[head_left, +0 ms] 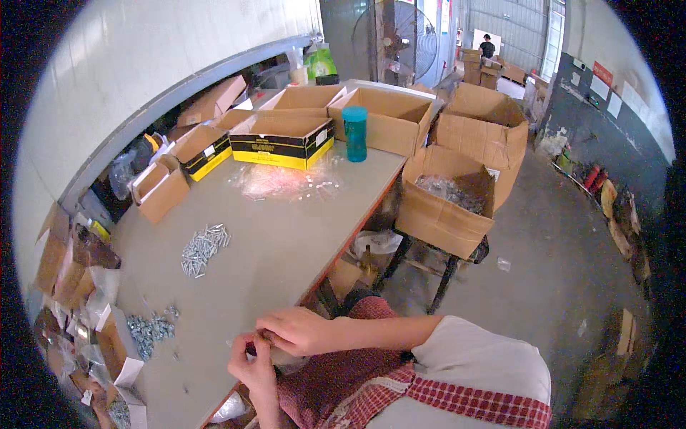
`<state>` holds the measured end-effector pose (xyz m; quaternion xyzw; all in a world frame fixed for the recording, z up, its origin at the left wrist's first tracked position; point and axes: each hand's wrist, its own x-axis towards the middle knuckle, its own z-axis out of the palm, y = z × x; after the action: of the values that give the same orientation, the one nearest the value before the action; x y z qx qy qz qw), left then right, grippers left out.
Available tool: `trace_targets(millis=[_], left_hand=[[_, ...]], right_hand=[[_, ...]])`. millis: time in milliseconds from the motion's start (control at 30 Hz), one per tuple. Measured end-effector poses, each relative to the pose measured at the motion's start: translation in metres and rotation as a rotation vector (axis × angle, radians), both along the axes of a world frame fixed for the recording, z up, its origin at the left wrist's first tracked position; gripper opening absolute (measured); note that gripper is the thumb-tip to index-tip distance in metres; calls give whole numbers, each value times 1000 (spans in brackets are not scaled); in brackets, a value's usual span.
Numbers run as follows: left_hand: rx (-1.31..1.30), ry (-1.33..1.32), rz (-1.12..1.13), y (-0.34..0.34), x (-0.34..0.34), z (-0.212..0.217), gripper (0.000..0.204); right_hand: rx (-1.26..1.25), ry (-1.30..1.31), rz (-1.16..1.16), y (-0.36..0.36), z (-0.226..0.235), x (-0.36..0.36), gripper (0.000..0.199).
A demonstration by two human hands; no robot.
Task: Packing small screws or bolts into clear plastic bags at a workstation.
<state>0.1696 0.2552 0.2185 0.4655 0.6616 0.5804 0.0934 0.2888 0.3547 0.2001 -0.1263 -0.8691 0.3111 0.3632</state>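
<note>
My left hand (251, 366) and my right hand (299, 331) meet at the table's near edge, fingertips pinched together. Something small and dark shows between them, too small to name. On the grey table (250, 279), beyond my hands to the left, lies a pile of silvery screws or bolts (204, 250). Nearer the left edge sits a heap of small metal fittings (148, 334), spread in front of an open carton (118, 343). Farther back, clear plastic bags (286, 180) with small pale pieces lie before a black-and-yellow box (282, 146).
A teal bottle (354, 134) stands at the back beside open cardboard boxes (386, 118). Right of the table, a carton of plastic bags (446, 218) rests on a dark-legged stool (443, 282). A large fan (396, 43) and a distant person (487, 48) are behind.
</note>
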Motion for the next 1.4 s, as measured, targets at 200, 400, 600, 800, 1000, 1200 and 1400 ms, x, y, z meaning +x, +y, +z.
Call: trace_targets(millis=[200,400,600,800,1000,1200,1400], left_hand=[[35,-37,-59,-2,-2,-4,8],[-118,146,45,-4,1,4,10],[-296,-346,-102,-8,-31,9,14],[-257,-463,-176,-7,-42,20,15],[-115,-581,-148,0,-27,23,18],[-162,-954,-213,-4,-48,16,18],[39,-720,-33,-9,-73,9,10]], right_hand=[[140,111,42,6,6,2,19],[242,-4,-254,12,9,-3,26],[378,91,33,8,17,6,25],[335,101,238,15,28,7,16],[416,315,45,14,46,9,15],[462,405,-19,18,33,2,24],[150,-50,218,23,24,11,36]])
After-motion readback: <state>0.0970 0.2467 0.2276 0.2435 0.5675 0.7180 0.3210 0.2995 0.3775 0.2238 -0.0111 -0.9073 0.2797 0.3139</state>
